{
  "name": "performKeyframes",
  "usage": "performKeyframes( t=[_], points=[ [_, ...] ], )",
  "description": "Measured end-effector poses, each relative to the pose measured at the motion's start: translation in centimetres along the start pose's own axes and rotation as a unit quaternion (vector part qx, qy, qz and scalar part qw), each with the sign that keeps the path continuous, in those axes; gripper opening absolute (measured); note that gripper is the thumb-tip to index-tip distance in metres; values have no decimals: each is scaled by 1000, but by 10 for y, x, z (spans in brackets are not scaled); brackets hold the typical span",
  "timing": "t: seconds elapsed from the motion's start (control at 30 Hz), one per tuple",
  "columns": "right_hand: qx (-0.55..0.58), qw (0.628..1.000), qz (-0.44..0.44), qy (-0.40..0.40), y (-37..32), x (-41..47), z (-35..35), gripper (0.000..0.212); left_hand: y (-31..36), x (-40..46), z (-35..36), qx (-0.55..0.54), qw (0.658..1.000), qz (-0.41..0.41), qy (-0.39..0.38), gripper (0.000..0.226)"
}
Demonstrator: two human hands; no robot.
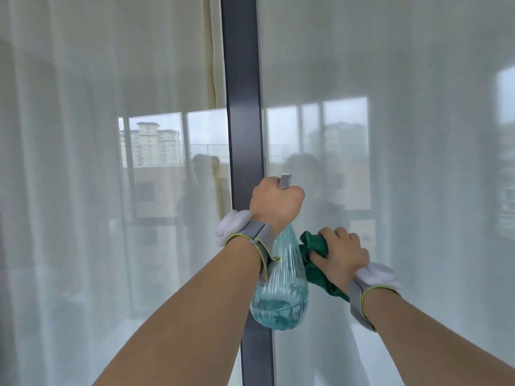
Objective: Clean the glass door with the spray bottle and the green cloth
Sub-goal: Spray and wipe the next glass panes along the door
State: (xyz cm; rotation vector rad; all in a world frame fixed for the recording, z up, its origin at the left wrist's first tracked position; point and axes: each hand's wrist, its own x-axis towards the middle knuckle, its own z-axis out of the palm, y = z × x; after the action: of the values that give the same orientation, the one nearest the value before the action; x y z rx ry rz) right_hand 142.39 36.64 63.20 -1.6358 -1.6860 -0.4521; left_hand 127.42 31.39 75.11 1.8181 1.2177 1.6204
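The glass door (390, 135) stands straight ahead of both hands, its pane running upright to the right of the dark vertical frame (245, 107), and everything turns on that: the right-hand pane is the one both hands face. The left hand (276, 203) is raised higher, fingers curled tight round the head of the spray bottle (278, 291), whose clear body hangs down below the wrist with blue liquid pooled at the bottom; the nozzle pokes out above the fist, aimed forward at the glass near the frame. The right hand (338, 254) sits lower and just to the right, gripping the bunched green cloth (313, 246), which looks to be touching or nearly touching the pane, though the reflections make that hard to settle. The cloth hand seems the nearer to the glass, so I would expect a wipe to run outward along the right pane from there.
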Motion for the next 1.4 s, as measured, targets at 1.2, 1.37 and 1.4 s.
performKeyframes(
  t=[1.2, 1.37, 1.4],
  points=[
    [-168, 901, -355, 183, 96, 64, -48, 53, 59, 27, 118, 93, 994, -32, 52, 26],
    [-119, 913, -275, 276, 78, 123, -96, 50, 81, 31, 105, 87, 994, 24, 67, 25],
    [-117, 916, -257, 285, 76, 131, -103, 47, 86, 32, 103, 86, 993, 37, 74, 25]
  ],
)
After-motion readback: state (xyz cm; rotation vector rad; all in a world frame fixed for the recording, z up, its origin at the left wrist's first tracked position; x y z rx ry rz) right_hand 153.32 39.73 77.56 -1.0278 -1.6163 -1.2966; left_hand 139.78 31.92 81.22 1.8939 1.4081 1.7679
